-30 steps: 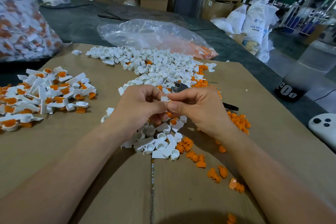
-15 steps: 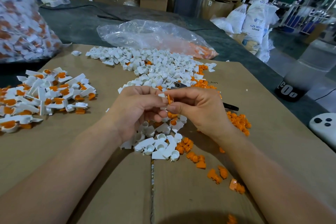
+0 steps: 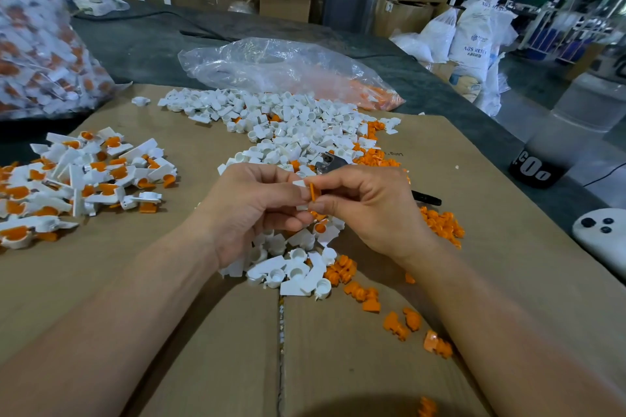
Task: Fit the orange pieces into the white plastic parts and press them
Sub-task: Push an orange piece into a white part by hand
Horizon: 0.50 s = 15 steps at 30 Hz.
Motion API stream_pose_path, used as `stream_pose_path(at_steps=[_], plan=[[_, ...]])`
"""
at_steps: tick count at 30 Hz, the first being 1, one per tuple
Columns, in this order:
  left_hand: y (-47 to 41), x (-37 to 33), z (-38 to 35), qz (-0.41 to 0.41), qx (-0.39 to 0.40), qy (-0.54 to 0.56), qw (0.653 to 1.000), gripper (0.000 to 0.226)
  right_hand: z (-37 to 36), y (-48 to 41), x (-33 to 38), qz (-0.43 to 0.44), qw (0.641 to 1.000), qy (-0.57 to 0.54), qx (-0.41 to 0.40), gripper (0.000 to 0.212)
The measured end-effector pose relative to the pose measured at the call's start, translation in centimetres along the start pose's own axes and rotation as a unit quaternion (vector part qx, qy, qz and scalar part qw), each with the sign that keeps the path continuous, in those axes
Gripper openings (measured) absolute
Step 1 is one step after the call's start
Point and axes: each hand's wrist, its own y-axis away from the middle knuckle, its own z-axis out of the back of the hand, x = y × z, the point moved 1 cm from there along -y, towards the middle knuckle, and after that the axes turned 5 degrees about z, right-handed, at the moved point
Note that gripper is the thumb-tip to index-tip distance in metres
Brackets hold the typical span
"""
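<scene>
Both hands meet above the middle of the cardboard. My left hand [image 3: 252,206] grips a small white plastic part [image 3: 301,195] between thumb and fingers. My right hand [image 3: 366,206] pinches an orange piece [image 3: 313,191] and holds it edge-on against that white part. Beneath the hands lies a small heap of white parts [image 3: 294,267] with loose orange pieces [image 3: 359,291] to its right. A large pile of white parts [image 3: 288,125] spreads behind the hands.
Assembled white-and-orange pieces [image 3: 81,176] lie at the left. A clear bag [image 3: 277,68] lies behind the pile; a full bag [image 3: 37,44] stands far left. Black-handled pliers [image 3: 338,162] lie behind my right hand, more orange pieces [image 3: 440,223] right, a white controller [image 3: 603,234] at the edge.
The orange piece has come into view between my fingertips, set against the white part. Both hands stay close together in nearly the same place.
</scene>
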Motion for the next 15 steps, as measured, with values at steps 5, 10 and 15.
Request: stream_pose_path(at_steps=[5, 10, 15], plan=[[-0.1, 0.1, 0.1, -0.011, -0.007, -0.004, 1.000, 0.016, -0.1, 0.0, 0.1, 0.002, 1.000, 0.002, -0.003, 0.031], [-0.4, 0.1, 0.1, -0.018, -0.025, 0.014, 0.999, 0.009, 0.8, -0.3, -0.1, -0.091, 0.995, -0.009, 0.035, 0.034], [-0.6, -0.1, 0.3, -0.035, -0.054, 0.046, 0.997, 0.020, 4.7, -0.5, -0.6, -0.184, 0.975, 0.110, -0.055, 0.011]])
